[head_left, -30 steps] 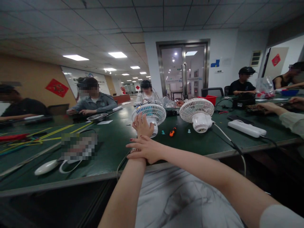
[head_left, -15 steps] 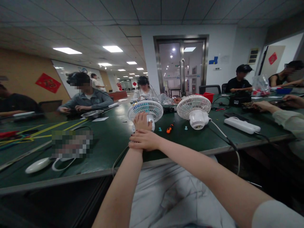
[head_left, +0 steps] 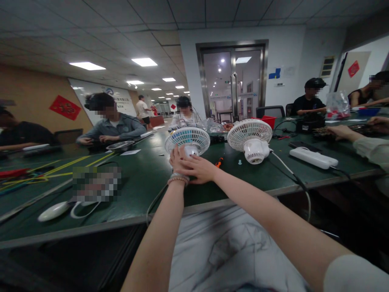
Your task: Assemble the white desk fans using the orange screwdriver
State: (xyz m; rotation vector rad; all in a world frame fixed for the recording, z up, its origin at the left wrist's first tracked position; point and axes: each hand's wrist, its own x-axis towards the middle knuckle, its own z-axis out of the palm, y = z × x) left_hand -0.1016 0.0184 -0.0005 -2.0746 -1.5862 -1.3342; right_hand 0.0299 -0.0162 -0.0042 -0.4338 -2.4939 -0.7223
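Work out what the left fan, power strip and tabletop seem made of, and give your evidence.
Left fan: likely rigid white plastic, satin, judging by its ribbed grille. Power strip: probably white plastic, smooth with rounded edges. Tabletop: green and slightly shiny, reflecting light; laminate or rubber mat, unclear.

A white caged fan [head_left: 199,140] rests on the green table [head_left: 136,194], motor housing [head_left: 192,150] nearest

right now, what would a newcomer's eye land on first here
Probably a white fan straight ahead and a second fan to its right, both on the green table. Next, the person's right hand overlapping the left hand, in front of the first fan. Beyond them, a red diamond-shaped sign stands out on the tan wall at far left.
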